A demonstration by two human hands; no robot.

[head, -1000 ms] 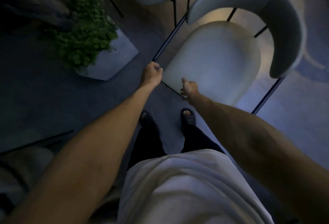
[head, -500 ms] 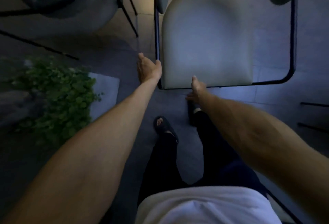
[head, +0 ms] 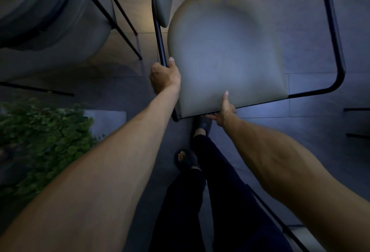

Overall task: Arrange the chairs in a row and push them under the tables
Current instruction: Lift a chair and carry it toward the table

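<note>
Dimly lit. Two chairs in view: pale cushioned chair w/ black tube frame (head: 224, 51) dead ahead, second grey-seated chair on thin black legs (head: 50, 11) upper left. Left hand (head: 164, 77) clamped on frame's left rail; right hand (head: 225, 111) grips seat's front edge, thumb on top. Leafy green plant in pale planter (head: 40, 137) close by at left. Feet in dark sandals (head: 188, 159) just below seat edge.

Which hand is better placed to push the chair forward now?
The left hand, probably. It is wrapped around the black frame beside the seat, a firm hold. The right hand only pinches the seat's front edge, thumb on top.
</note>
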